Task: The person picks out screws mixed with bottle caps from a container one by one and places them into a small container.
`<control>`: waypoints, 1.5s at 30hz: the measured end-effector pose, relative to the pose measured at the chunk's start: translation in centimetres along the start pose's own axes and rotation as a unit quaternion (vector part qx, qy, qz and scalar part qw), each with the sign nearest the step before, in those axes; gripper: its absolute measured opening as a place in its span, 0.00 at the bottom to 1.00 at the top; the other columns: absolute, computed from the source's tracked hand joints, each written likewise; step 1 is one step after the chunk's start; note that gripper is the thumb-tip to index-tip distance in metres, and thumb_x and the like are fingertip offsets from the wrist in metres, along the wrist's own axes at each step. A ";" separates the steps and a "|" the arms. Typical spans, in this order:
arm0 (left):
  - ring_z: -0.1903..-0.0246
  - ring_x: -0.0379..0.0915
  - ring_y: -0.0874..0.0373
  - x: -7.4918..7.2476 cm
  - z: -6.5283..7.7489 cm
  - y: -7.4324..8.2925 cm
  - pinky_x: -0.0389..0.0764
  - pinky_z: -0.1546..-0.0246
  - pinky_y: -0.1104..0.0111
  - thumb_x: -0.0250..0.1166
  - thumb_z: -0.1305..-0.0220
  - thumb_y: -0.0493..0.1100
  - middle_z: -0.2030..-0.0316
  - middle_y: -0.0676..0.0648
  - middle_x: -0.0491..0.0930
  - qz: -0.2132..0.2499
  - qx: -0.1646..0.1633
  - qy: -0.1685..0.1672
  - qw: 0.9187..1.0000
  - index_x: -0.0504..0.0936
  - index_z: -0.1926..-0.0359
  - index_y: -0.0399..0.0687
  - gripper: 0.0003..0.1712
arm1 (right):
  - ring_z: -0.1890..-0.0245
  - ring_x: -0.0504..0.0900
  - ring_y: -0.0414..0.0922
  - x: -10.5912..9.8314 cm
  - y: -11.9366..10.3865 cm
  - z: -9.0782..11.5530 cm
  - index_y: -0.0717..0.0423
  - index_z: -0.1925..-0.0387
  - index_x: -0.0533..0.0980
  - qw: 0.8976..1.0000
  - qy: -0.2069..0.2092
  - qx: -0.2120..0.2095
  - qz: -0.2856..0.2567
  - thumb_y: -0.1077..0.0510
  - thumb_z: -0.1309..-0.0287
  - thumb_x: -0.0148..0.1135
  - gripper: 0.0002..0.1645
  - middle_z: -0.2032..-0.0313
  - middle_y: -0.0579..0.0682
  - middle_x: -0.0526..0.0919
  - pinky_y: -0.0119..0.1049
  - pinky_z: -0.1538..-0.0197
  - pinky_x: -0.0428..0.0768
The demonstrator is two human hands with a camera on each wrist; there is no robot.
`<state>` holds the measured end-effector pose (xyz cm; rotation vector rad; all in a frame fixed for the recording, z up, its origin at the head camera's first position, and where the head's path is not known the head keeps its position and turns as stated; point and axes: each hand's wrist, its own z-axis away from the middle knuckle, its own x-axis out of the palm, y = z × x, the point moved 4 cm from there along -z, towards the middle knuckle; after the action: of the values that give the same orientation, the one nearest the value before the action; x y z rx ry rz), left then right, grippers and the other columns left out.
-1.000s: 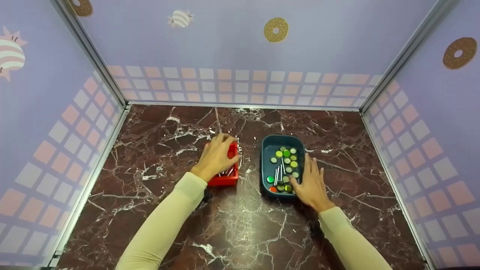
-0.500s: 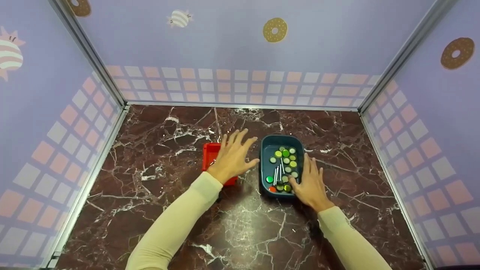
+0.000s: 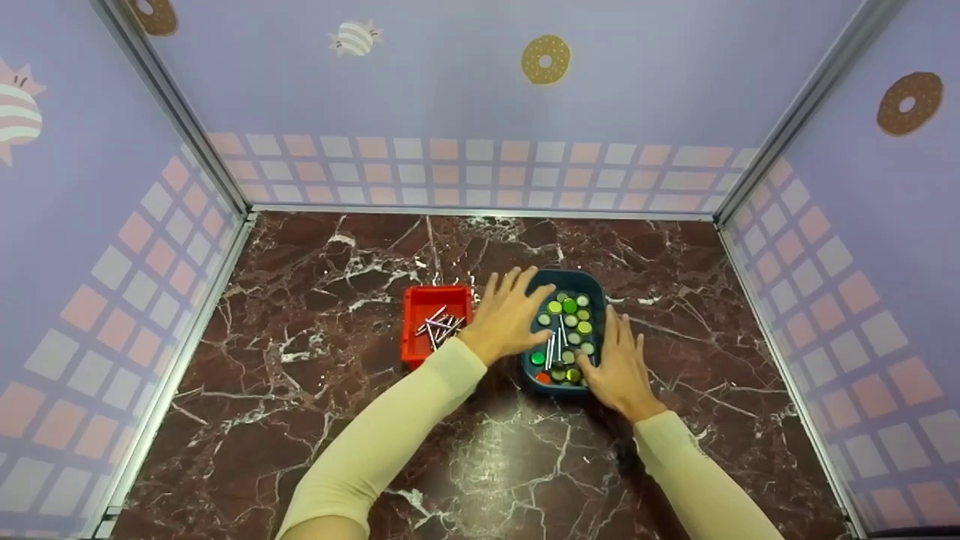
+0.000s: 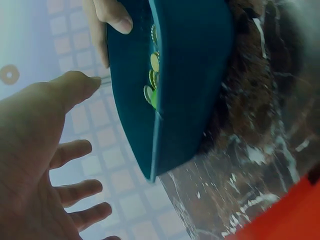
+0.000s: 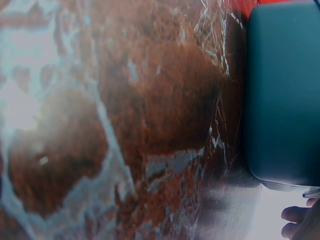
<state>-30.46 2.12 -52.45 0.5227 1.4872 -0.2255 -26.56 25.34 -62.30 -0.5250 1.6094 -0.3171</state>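
A dark teal plastic bin (image 3: 568,280) stands on the marble-patterned surface. Several bottle caps (image 3: 584,327), mostly green and yellow, lie in it beside slim shiny metal rods (image 3: 550,351). My right hand (image 3: 622,375) holds the bin's right wall, thumb inside the rim and fingers along the outside. Over the left rim hovers my left hand (image 3: 508,319), fingers spread; nothing shows in its grasp in the left wrist view. Left of it is a red box (image 3: 438,289) with more metal rods (image 3: 442,324), whose exact kind is too small to tell.
Lilac walls (image 3: 450,82) with pink and white squares enclose the surface at the back and sides. Metal strips (image 3: 480,214) run along their lower edges. Brown marbled surface (image 3: 330,420) lies around both containers.
My left hand has moved right, from over the red box to the left rim of the teal bin, its fingers spreading. The red box's rods are now uncovered. My right hand stays in place.
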 end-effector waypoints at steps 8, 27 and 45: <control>0.11 0.64 0.39 -0.3 -1.9 2.8 0.67 0.10 0.38 0.71 0.19 0.67 0.08 0.42 0.63 -0.032 -0.004 -0.033 0.999 0.70 0.10 0.63 0.45 | 0.06 0.50 0.74 0.0 0.0 -0.2 0.66 0.05 0.41 1.000 -0.003 -0.003 0.004 0.41 0.20 0.67 0.65 0.08 0.73 0.54 0.83 0.09 0.47; 0.26 0.79 0.41 2.9 -6.2 5.6 0.94 0.36 0.49 0.74 0.18 0.60 0.22 0.38 0.77 -0.047 -0.080 -0.074 0.993 0.77 0.15 0.51 0.40 | 0.06 0.50 0.72 0.0 0.2 0.1 0.64 0.05 0.41 1.000 -0.004 0.002 0.004 0.40 0.22 0.66 0.66 0.07 0.71 0.54 0.82 0.09 0.48; 0.46 0.95 0.43 10.6 -11.0 4.7 0.98 0.50 0.53 0.86 0.32 0.48 0.38 0.36 0.90 0.011 -0.117 -0.016 0.993 0.87 0.28 0.44 0.35 | 0.06 0.51 0.73 0.0 0.2 0.1 0.66 0.05 0.44 1.000 0.006 -0.004 -0.003 0.40 0.23 0.64 0.64 0.08 0.71 0.55 0.82 0.09 0.49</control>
<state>-37.16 13.16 -61.94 0.3458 1.4534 -0.0399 -26.52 25.50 -62.38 -0.5355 1.6217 -0.3197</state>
